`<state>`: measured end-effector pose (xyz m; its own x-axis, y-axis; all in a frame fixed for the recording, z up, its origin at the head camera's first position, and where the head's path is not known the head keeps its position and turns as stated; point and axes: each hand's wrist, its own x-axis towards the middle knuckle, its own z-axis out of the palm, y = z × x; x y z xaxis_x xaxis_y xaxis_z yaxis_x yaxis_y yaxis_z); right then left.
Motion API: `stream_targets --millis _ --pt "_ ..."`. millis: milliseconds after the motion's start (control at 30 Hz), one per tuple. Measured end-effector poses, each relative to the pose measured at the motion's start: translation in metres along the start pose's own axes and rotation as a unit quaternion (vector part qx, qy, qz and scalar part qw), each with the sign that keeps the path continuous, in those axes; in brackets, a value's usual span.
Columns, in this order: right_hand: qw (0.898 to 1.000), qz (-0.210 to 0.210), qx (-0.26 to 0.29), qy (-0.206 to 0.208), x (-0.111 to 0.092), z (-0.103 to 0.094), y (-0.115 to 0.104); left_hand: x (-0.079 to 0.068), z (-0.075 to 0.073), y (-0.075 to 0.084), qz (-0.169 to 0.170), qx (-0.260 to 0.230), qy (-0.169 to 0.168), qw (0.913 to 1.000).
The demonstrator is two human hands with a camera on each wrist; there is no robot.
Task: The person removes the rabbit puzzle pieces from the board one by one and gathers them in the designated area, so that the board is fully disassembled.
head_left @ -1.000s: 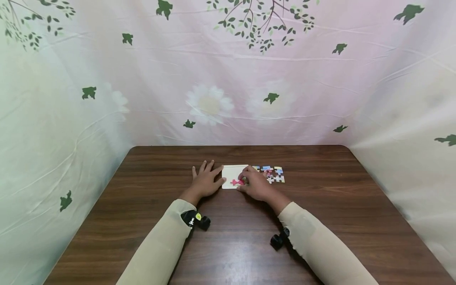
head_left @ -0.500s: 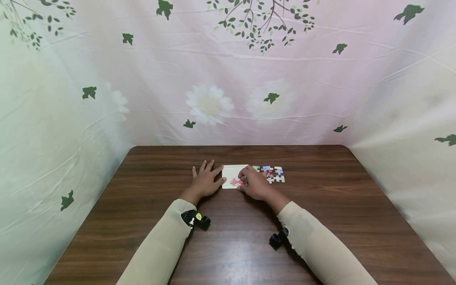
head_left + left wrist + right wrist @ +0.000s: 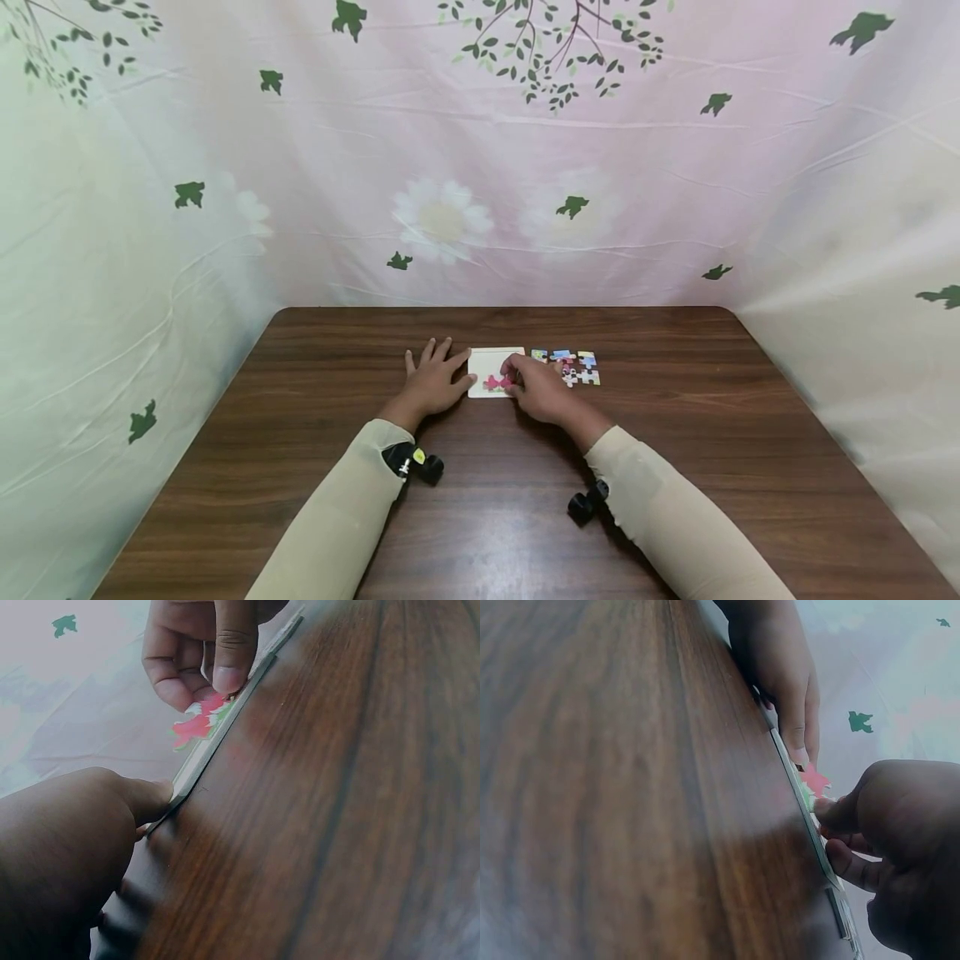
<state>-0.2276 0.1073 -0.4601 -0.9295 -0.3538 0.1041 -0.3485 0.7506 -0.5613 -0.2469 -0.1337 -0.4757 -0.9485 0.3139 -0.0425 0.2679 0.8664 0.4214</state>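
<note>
A white puzzle board (image 3: 487, 362) lies flat on the table, with pink-and-green puzzle pieces (image 3: 493, 382) near its front edge. My left hand (image 3: 431, 387) rests spread at the board's left side, its thumb and index finger touching the edge. From the right, my right hand (image 3: 542, 389) reaches over the board with curled fingers. Its thumb and fingertips pinch a puzzle piece (image 3: 216, 703) at the pink picture, and that piece is partly hidden by them. In the right wrist view, the right thumb (image 3: 836, 814) is low against the board.
Several more puzzle pieces (image 3: 587, 367) with blue, pink and white print lie right of the board, some partly behind the right hand. The brown wooden table (image 3: 480, 517) stretches toward me. A printed cloth (image 3: 480, 167) hangs behind and at both sides.
My right thumb has drawn back a little from the board's front edge, nearer the index finger, and more of the pink print shows. The left hand has stayed in place.
</note>
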Motion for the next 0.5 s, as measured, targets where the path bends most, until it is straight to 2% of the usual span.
stream_targets --millis 500 --pt "0.999 -0.012 0.032 0.009 0.001 0.0037 0.0036 0.0012 0.0009 -0.0011 -0.004 0.003 -0.003 1.0"
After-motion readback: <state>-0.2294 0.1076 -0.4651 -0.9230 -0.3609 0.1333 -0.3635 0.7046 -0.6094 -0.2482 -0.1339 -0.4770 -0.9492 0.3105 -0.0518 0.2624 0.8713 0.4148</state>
